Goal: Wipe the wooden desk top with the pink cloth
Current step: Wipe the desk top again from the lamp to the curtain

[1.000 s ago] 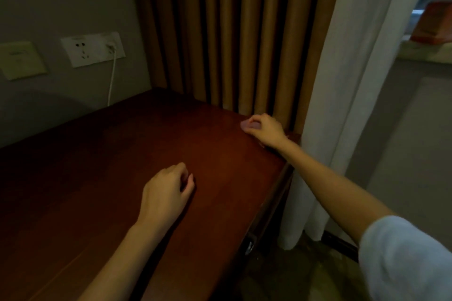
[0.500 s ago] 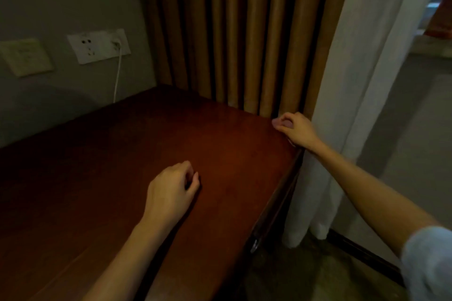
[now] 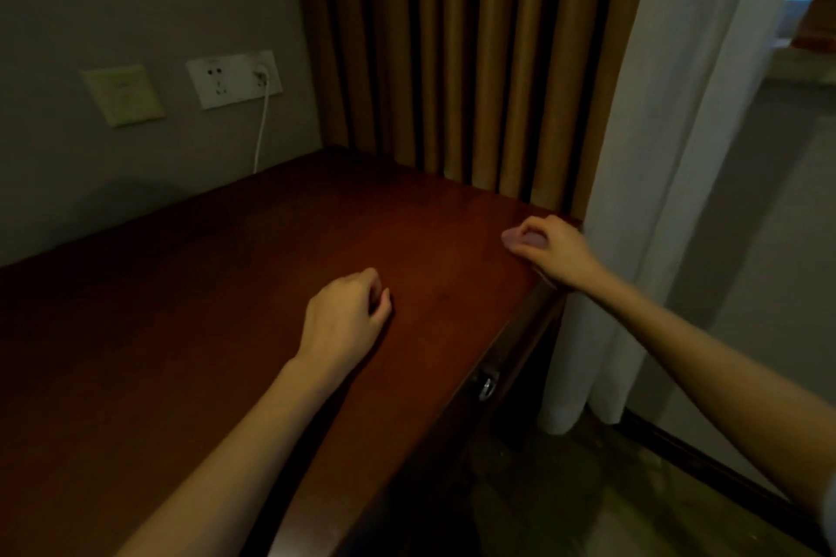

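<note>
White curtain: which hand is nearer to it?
Right. The right hand, gripping the pink cloth, sits beside the white curtain; the left hand rests on the desk top, farther left.

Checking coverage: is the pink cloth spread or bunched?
Bunched: the pink cloth is a small wad gripped in the right hand.

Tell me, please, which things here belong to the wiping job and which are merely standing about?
Job: reddish-brown wooden desk top; small pink cloth, gripped by the right hand; left hand, resting on the desk.
Bystanders: white wall socket; white cable; beige wall plate; tan pleated curtain; white sheer curtain.
</note>
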`<move>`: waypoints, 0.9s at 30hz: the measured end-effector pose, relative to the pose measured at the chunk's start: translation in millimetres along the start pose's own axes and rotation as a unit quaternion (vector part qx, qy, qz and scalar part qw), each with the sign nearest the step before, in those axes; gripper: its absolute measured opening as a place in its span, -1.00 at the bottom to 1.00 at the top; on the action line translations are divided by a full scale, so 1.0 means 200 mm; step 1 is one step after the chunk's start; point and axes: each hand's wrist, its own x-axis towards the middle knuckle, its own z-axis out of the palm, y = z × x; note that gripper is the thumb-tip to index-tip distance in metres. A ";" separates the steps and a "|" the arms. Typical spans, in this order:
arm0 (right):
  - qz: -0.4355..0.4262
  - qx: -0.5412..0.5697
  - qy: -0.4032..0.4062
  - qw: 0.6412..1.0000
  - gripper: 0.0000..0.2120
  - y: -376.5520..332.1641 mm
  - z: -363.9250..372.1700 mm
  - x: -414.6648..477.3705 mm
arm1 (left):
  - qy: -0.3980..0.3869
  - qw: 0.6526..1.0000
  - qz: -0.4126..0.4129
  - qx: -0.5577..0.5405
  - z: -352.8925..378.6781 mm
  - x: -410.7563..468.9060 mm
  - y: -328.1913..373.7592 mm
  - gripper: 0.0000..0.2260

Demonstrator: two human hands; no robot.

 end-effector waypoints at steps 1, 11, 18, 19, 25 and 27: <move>0.012 -0.016 0.019 1.000 -0.85 -0.02 0.03 0.01 | 0.003 1.000 0.002 0.001 -0.02 -0.03 0.00 -0.81; -0.239 0.076 -0.087 0.964 -0.82 -1.24 0.36 -0.95 | 0.022 0.988 -0.122 0.092 -0.32 -0.43 -0.34 -0.85; -0.038 0.011 0.023 0.999 -0.74 -0.84 0.25 -0.58 | 0.040 0.982 -0.154 0.105 -0.47 -0.78 -0.41 -0.85; 0.000 -0.008 0.019 1.000 -0.71 -0.81 0.26 -0.55 | 0.038 0.981 -0.156 0.108 -0.48 -0.81 -0.41 -0.85; -0.177 0.000 -0.027 0.984 -0.69 -1.53 0.53 -1.07 | 0.019 0.970 -0.187 0.154 -0.59 -0.93 -0.43 -0.84; -0.265 0.042 -0.080 0.960 -0.69 -1.78 0.57 -1.30 | 0.005 0.957 -0.247 0.151 -0.68 -1.04 -0.50 -0.85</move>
